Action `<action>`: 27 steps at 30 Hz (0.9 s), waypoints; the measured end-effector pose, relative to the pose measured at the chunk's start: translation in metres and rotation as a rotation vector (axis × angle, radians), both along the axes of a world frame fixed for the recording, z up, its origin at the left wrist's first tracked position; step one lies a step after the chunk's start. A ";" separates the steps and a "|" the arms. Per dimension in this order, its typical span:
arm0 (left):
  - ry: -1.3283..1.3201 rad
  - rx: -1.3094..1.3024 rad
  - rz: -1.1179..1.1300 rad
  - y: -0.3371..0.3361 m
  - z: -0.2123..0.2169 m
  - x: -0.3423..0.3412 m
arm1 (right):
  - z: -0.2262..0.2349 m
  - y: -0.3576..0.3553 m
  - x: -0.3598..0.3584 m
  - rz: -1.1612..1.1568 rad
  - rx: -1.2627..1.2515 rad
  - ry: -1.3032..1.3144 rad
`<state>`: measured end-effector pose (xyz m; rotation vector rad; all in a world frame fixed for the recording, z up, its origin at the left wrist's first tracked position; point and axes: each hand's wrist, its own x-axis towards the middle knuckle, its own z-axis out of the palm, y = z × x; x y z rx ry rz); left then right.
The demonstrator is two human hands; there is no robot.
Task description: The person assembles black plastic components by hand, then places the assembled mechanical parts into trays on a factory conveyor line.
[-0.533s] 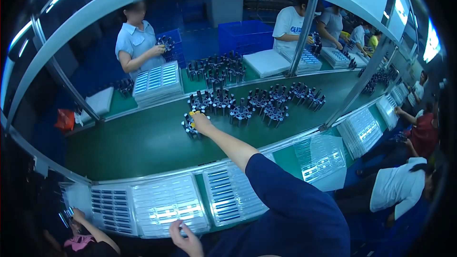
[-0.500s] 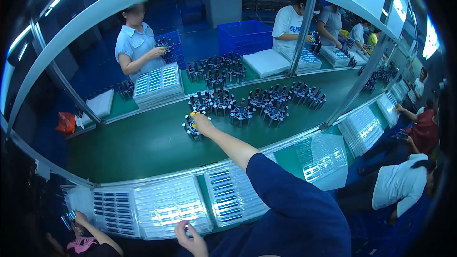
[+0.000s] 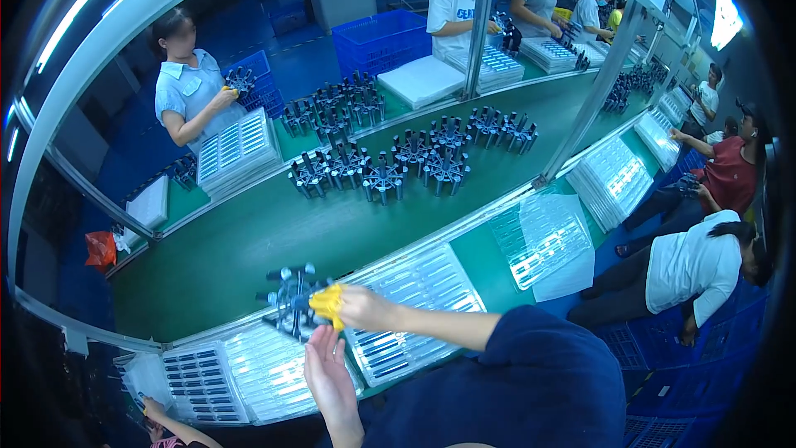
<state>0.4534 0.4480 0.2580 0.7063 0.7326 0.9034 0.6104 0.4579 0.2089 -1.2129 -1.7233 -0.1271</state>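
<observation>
My right hand (image 3: 365, 309), with yellow covers on its fingers, grips a black spoked holder (image 3: 292, 302) that has several short cylindrical posts around it. The holder is tilted and slightly blurred, raised over the near edge of the green bench. Just below it, my left hand (image 3: 330, 377) is open with fingers stretched upward, its fingertips close to the holder; whether they touch it I cannot tell. Beneath both hands lie a clear plastic tray (image 3: 269, 365) and, to its right, a tray of dark strips (image 3: 423, 290).
More spoked holders (image 3: 383, 178) stand in a cluster on the green bench (image 3: 224, 261). Clear sheets (image 3: 543, 241) lie on the near edge to the right. A metal post (image 3: 593, 91) rises from the bench. Co-workers stand opposite and along both sides; blue crates (image 3: 377, 41) stand behind.
My right hand has brought one spoked holder from the bench toward me, down and left. My left hand has risen to meet it. The view has shifted somewhat.
</observation>
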 end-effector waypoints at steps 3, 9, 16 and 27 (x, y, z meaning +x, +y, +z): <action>-0.151 -0.067 -0.101 -0.015 -0.014 0.002 | 0.003 -0.061 -0.015 0.059 0.009 0.082; -0.029 -0.129 0.161 -0.049 -0.032 -0.017 | -0.005 -0.115 -0.071 0.130 -0.207 0.263; 0.449 0.250 0.177 -0.052 -0.071 -0.075 | -0.002 -0.114 -0.103 -0.067 -0.464 0.953; 0.586 0.454 0.086 -0.057 -0.138 -0.195 | -0.034 -0.103 -0.186 0.084 -0.769 1.253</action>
